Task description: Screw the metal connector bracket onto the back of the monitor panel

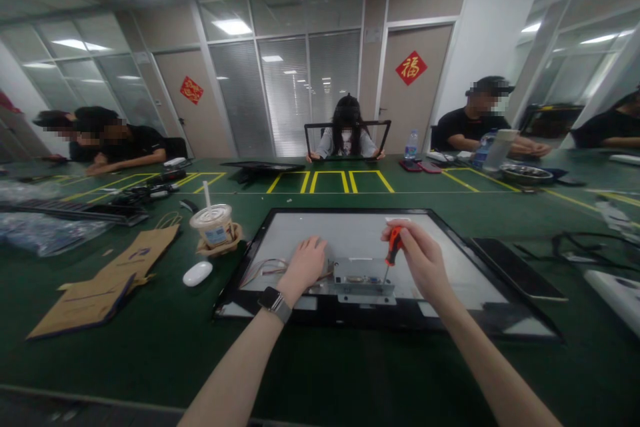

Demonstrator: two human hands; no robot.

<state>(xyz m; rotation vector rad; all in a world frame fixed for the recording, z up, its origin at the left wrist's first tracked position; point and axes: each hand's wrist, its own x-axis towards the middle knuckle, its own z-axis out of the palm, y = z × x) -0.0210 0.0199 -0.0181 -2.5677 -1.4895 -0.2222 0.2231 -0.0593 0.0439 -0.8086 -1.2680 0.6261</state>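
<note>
Flat panel, pale grey back, black border [350, 233]: is lying on the green table [340, 373], its near edge running parallel to the table's near edge, with a strip of green surface showing between them.

Silver metal bracket with ports [367, 289]: is sitting near the middle of the panel's near edge.

Red-and-black screwdriver [393, 247]: is standing slightly tilted, shaft down at the bracket's right end.

Right hand [425, 257]: is pinching the screwdriver's handle between thumb and fingers.

Left hand [305, 263]: is resting palm-down on the panel, left of the bracket, fingers loosely bent and nearly together, beside thin wires [265, 269].

Lidded cup with straw [215, 223] and white mouse [197, 273]: are standing and lying just beyond the panel's left edge.

Black flat slab [517, 269]: is lying near its right edge.
</note>
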